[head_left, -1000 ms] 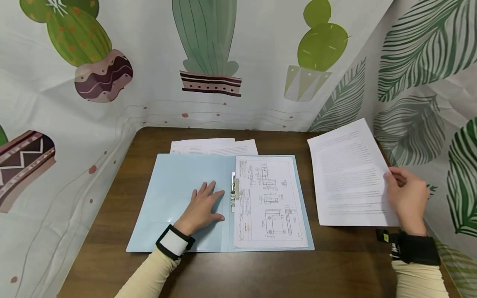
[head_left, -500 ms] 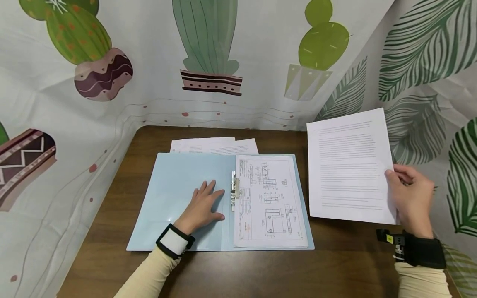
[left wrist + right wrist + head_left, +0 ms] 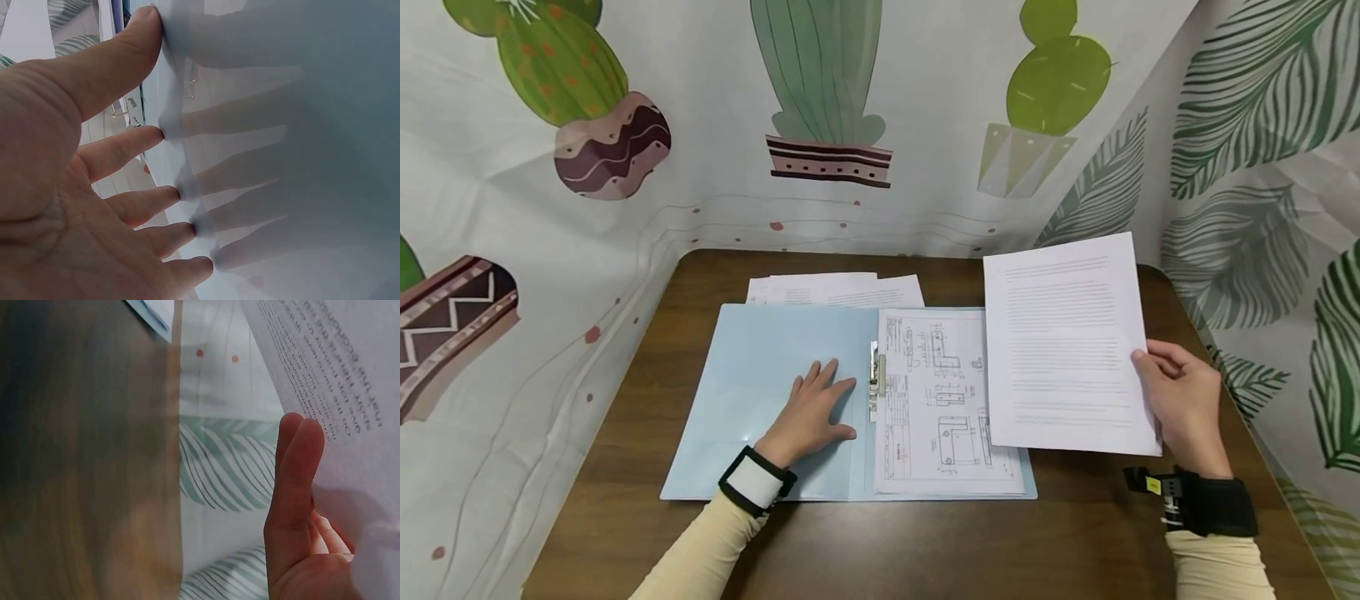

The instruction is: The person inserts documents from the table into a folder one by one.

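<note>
A light blue folder (image 3: 760,375) lies spread flat on the table, its metal clip (image 3: 874,379) along the fold. Drawing sheets (image 3: 917,450) with technical outlines rest on its right side. My left hand (image 3: 805,417) presses on the inside of the left cover, fingers spread; in the left wrist view the fingertips (image 3: 172,194) touch the shiny blue surface. At the right, my right hand (image 3: 1183,400) pinches the right edge of a printed sheet of paper (image 3: 1067,350) between thumb and fingers. The sheet is held up and covers the right part of the drawings.
More printed papers (image 3: 835,289) stick out behind the folder's far edge. The brown wooden table (image 3: 925,550) meets a white cloth backdrop (image 3: 700,108) with cactus prints at the back and leaf prints on the right.
My right hand lifted the printed sheet, then carried it left until it overlaps the folder's right side. The left hand stays in place on the cover.
</note>
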### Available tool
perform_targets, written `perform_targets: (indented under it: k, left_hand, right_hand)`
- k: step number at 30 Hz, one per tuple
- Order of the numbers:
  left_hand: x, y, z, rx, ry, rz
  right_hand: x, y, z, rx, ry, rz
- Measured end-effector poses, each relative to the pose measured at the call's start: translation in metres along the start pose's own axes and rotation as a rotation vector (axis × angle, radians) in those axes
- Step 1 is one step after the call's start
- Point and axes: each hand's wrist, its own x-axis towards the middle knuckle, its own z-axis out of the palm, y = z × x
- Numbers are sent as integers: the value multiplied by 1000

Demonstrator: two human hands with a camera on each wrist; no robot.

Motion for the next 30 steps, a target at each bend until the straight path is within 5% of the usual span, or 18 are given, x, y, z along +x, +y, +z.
perform_targets:
  k: [30]
  left_hand:
    - [6,-6,0,-8,-39,11]
  right_hand:
    - [-36,6,74,104,-205,-40]
